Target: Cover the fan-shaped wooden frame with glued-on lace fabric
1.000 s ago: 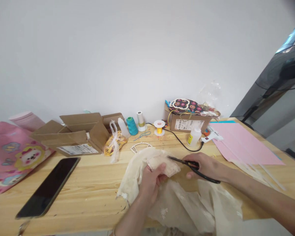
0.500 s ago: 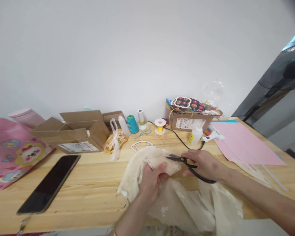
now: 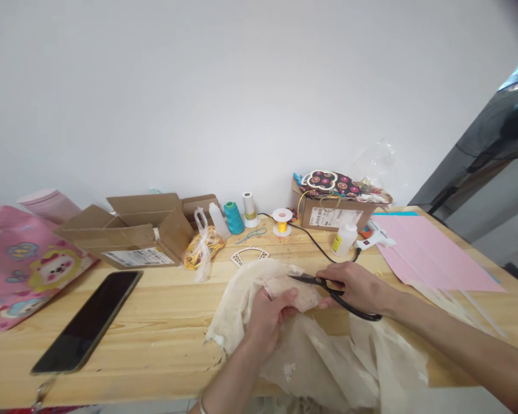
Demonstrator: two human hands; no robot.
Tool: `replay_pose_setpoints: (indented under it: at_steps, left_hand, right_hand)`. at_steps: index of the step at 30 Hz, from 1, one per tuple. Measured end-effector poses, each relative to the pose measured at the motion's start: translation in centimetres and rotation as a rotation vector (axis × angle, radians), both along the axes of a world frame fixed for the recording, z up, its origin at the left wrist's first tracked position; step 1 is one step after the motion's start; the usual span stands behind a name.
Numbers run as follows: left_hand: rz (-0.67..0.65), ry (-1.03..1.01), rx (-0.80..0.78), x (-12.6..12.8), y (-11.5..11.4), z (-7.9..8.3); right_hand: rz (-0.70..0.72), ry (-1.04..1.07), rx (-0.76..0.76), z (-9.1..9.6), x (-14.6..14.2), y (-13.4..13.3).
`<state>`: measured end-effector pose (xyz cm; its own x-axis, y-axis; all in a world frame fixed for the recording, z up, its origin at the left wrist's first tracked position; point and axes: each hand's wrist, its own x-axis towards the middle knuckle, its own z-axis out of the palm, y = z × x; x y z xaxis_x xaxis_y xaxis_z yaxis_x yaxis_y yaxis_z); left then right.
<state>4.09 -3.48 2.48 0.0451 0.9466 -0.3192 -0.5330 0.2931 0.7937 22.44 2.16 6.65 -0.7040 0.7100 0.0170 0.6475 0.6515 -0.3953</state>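
Cream embroidered fabric [image 3: 328, 356] lies bunched over the wooden table and hangs past its front edge. My left hand [image 3: 270, 316] pinches a fold of it between thumb and fingers. In my right hand [image 3: 356, 287] is a pair of black scissors [image 3: 339, 294], fingers through the handles. Their blades point left and lie against the upper edge of the held fold, just above my left thumb. Whether the fabric sits between the blades cannot be made out. Behind the cloth lies a fan-shaped wooden cutout [image 3: 250, 253], its lower part close to the fabric.
Along the wall stand an open cardboard box [image 3: 129, 236], a teal thread cone [image 3: 233, 218], a yellow thread spool [image 3: 282, 221], a glue bottle [image 3: 344, 238] and a glue gun [image 3: 375, 236]. A phone [image 3: 88, 322] lies left; pink sheets [image 3: 440, 250] lie right.
The scissor blades have shifted very slightly left and down against the fold. Both hands keep their grips, and the view has moved a little.
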Motion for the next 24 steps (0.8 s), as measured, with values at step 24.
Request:
replay_pose_setpoints:
  at_steps: [24]
  left_hand:
    - [0.08,0.048,-0.025,-0.5,-0.5,0.0]
  right_hand:
    - [0.075,-0.04,-0.247,1.6,0.6,1.4]
